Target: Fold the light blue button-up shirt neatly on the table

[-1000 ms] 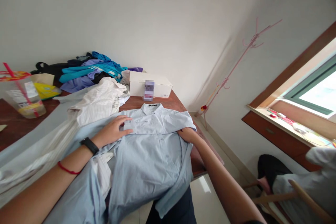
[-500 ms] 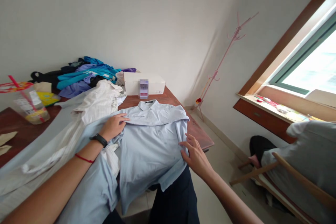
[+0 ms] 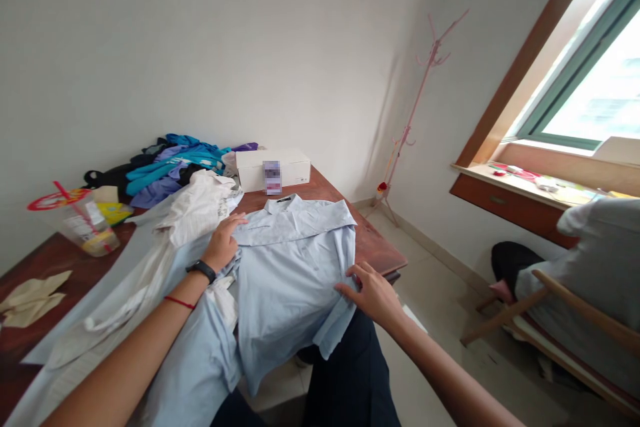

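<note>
A light blue collared shirt [image 3: 290, 267] lies face down on the brown wooden table [image 3: 373, 247], its hem hanging over the near edge. My left hand [image 3: 223, 241] rests flat on the shirt's left shoulder, fingers stretched out; a black band and a red string are on that wrist. My right hand [image 3: 373, 293] touches the shirt's right side edge near the hem, fingers spread and slightly curled on the cloth.
A white striped shirt [image 3: 197, 203] and pale garments lie to the left. A pile of blue and purple clothes [image 3: 173, 163], a white box [image 3: 273, 168] and a plastic cup with straw [image 3: 83, 220] stand behind. A seated person [image 3: 585, 267] is at right; a pink coat stand [image 3: 415, 113] stands in the corner.
My right hand slid from the shirt's right sleeve down along its side edge toward the hem. My left hand shifted slightly left on the shoulder. The camera view turned right.
</note>
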`<state>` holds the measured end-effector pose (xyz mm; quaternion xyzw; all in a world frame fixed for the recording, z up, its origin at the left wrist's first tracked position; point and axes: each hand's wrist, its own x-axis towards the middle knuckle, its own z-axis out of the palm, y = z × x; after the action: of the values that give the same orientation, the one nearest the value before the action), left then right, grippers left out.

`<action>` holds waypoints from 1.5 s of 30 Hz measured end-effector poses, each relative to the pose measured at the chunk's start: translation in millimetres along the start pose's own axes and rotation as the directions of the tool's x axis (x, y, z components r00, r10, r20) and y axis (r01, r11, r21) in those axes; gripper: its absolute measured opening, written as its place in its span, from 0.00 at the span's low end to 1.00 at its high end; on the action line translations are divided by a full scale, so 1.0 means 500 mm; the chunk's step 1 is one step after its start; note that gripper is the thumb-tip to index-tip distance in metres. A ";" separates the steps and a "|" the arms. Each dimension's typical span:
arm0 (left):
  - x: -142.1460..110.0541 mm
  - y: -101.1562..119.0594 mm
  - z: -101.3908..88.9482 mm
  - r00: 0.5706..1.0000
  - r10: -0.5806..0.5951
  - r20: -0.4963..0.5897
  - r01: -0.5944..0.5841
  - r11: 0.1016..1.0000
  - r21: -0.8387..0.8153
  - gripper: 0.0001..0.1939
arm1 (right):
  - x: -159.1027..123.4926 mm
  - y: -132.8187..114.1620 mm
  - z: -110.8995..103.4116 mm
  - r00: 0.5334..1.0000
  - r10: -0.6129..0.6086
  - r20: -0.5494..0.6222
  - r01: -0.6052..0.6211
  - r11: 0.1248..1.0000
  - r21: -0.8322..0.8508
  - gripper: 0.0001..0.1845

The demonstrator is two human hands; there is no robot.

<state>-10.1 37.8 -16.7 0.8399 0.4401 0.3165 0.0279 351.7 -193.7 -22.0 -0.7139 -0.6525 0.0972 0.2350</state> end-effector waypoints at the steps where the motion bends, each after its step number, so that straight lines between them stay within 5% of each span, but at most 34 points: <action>1: -0.002 0.004 -0.001 0.998 0.044 0.034 -0.043 0.999 -0.033 0.33 | 0.001 -0.001 0.001 1.000 0.015 0.000 -0.015 1.000 0.011 0.22; 5: -0.007 0.015 0.007 0.956 0.128 0.264 -0.092 0.985 -0.146 0.33 | 0.014 0.003 0.002 0.999 0.049 -0.022 -0.048 0.998 0.039 0.19; 9: -0.006 0.007 0.028 0.904 0.079 0.419 -0.061 0.997 -0.055 0.30 | 0.033 0.032 -0.005 0.998 0.049 -0.040 -0.045 0.995 0.086 0.19; 19: -0.006 -0.019 0.053 0.917 0.112 0.383 -0.113 0.993 -0.022 0.30 | 0.046 0.214 -0.072 0.960 0.242 -0.139 -0.224 0.965 0.137 0.21; 23: -0.006 -0.020 0.055 0.920 0.121 0.372 -0.118 0.992 -0.032 0.29 | 0.035 0.251 -0.069 0.963 0.234 -0.136 -0.212 0.964 0.160 0.22; 35: -0.008 -0.013 0.049 0.924 0.103 0.369 -0.100 0.995 -0.027 0.29 | 0.015 0.259 -0.034 0.973 0.211 -0.094 -0.152 0.891 0.427 0.21; 41: -0.008 -0.008 0.047 0.929 0.080 0.362 -0.070 0.997 -0.039 0.28 | 0.035 0.236 -0.053 0.936 0.221 -0.273 -0.198 0.974 0.109 0.15; 45: -0.007 -0.011 0.049 0.933 0.084 0.350 -0.069 0.996 -0.055 0.26 | 0.077 0.166 -0.058 0.968 0.059 -0.245 -0.049 0.998 0.048 0.17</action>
<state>-1.9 43.9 -39.8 0.8987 0.3881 0.1713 0.1112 443.0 -165.3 -28.8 -0.7328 -0.5964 0.0281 0.3262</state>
